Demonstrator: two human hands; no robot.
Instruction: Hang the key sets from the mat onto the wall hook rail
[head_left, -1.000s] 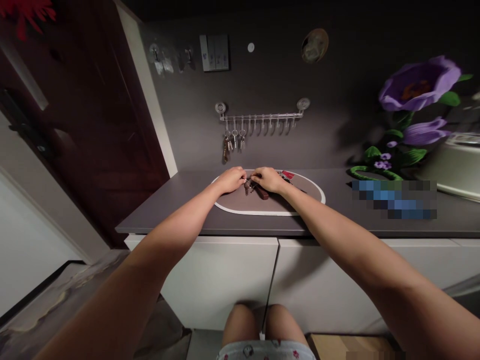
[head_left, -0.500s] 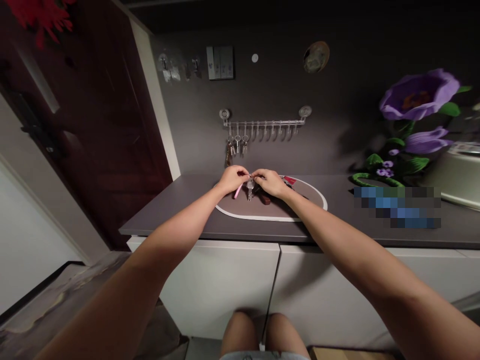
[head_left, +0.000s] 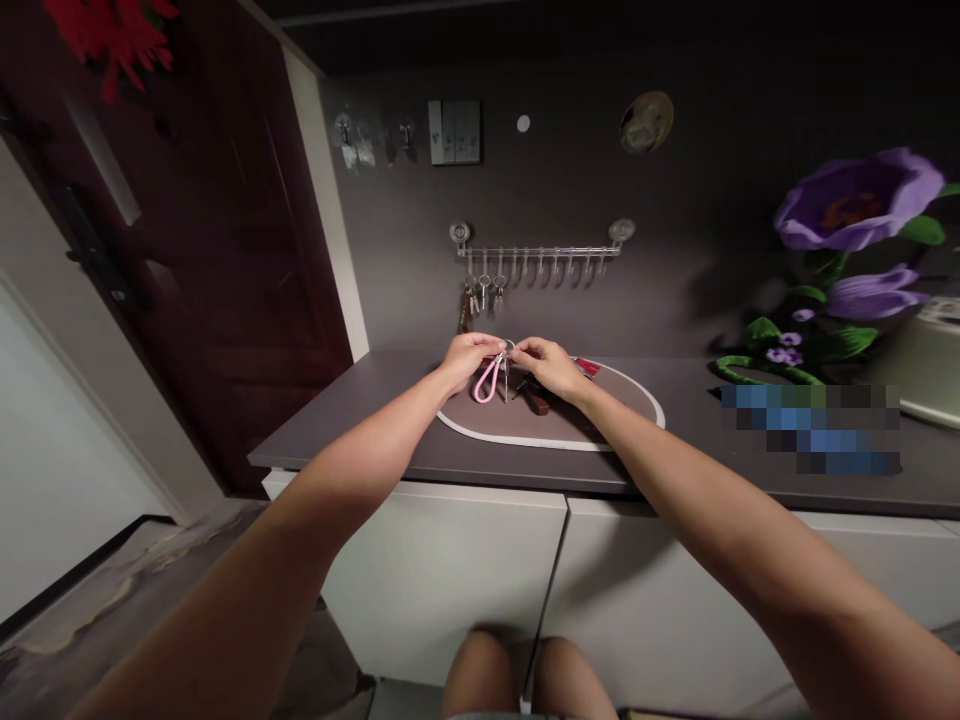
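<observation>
Over the oval mat (head_left: 570,440), my left hand (head_left: 474,360) pinches a metal key ring (head_left: 510,345) between thumb and fingertips. My right hand (head_left: 549,365) grips the same ring from the other side, its fingertips close to the left ones. From the ring hang a pink loop strap (head_left: 487,383) and a key (head_left: 506,385), seen nearly edge-on. Below the right hand a brown key fob (head_left: 537,402) lies on the mat, partly covered. A red item (head_left: 587,369) shows just behind the right wrist.
A clear hook rail (head_left: 540,251) on the wall carries several bunches of keys (head_left: 484,290) at its left end. Purple artificial flowers (head_left: 859,205) and a pale lampshade-like object (head_left: 919,365) stand on the right of the dark counter (head_left: 337,420). A dark red door (head_left: 225,250) is at left.
The pink strap has swung from edge-on to showing its open loop, and the key has turned edge-on. The ring now shows above the fingertips. The whole view has shifted slightly.
</observation>
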